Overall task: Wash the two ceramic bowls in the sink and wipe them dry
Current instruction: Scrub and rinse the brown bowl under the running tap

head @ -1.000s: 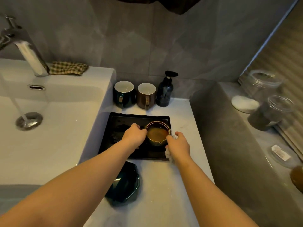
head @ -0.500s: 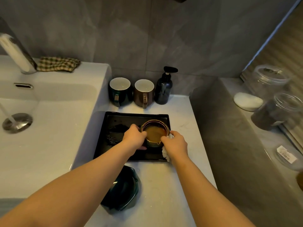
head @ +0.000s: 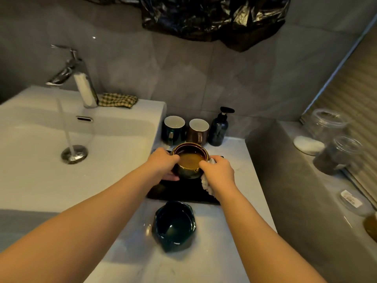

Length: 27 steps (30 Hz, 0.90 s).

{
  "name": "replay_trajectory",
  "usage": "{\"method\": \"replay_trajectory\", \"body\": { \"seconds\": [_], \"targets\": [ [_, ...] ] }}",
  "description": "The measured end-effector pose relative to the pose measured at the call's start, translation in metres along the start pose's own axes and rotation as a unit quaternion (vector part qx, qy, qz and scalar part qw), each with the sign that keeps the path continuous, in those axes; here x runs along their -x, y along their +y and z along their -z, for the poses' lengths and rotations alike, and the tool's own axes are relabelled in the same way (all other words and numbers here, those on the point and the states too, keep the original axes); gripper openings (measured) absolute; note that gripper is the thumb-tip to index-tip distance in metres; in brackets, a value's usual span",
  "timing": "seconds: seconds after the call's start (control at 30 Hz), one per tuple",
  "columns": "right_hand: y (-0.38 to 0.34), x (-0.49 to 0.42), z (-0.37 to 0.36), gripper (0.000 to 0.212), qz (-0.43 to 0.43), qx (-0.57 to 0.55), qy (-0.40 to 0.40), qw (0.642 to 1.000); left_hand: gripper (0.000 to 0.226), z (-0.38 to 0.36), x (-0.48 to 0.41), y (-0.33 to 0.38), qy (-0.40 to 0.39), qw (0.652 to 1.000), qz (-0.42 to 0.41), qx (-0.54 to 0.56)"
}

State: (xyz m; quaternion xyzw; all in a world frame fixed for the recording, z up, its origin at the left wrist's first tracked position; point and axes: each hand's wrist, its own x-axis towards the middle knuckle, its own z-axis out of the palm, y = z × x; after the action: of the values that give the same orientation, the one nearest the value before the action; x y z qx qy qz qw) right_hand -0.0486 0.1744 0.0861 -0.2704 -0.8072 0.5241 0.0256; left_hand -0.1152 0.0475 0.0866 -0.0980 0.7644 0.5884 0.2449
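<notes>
A brown ceramic bowl with a dark green outside is held between both hands above the black tray. My left hand grips its left side, thumb on the rim. My right hand grips its right side and also holds a white cloth bunched under the palm. A dark green ceramic bowl stands upright on the white counter, in front of the tray. The white sink lies to the left, with water running from the chrome faucet onto the drain.
Two mugs, one green and one brown, and a dark soap pump bottle stand behind the tray by the wall. A checked cloth lies on the sink's back ledge. Glass jars sit on the right ledge. A black plastic bag hangs above.
Both hands have closed on the brown bowl and raised it off the tray. The camera tilted up, bringing the faucet and hanging bag into view.
</notes>
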Motion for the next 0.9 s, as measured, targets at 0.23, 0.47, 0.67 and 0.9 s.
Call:
{"method": "replay_trajectory", "body": {
  "seconds": [0.23, 0.47, 0.67, 0.9],
  "targets": [
    [-0.045, 0.031, -0.036, 0.009, 0.029, -0.021, -0.003, 0.999, 0.016, 0.065, 0.027, 0.01, 0.002, 0.999, -0.035, 0.005],
    [-0.079, 0.052, -0.101, 0.012, 0.031, -0.036, 0.005, 0.999, 0.012, 0.141, 0.02, -0.007, -0.019, 0.998, -0.013, 0.06],
    [-0.099, 0.055, -0.162, 0.016, 0.026, -0.031, -0.015, 0.999, 0.023, 0.207, 0.004, -0.028, -0.058, 0.992, 0.048, 0.104],
    [-0.112, 0.042, -0.228, 0.016, 0.021, -0.045, -0.04, 0.998, 0.024, 0.265, -0.028, -0.044, -0.061, 0.974, 0.099, 0.194]
  ]
}}
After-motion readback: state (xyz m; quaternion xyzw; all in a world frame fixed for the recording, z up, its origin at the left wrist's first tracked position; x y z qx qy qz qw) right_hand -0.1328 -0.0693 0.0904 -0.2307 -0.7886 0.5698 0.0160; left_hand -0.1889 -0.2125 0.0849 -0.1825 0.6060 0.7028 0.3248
